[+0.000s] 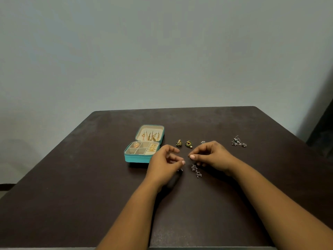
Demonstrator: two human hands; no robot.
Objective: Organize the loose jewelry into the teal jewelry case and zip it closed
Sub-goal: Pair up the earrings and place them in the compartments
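Observation:
The teal jewelry case point(137, 158) lies open on the dark table point(234, 204), gold pieces in its lid and compartments. My right hand point(212, 156) pinches the top of a silver dangling earring point(196, 171) that hangs down to the table. Just left of it, my left hand point(165, 162) has its fingers curled, pinching something small at its fingertips; a bit of silver point(180, 170) shows below them. Two green and gold earrings point(183, 143) lie beyond my hands. A small silver piece point(203, 142) sits behind my right hand.
A tangle of silver jewelry point(238, 142) lies at the right of the table. A grey wall rises behind the table's far edge. A dark object stands at the far right edge of view.

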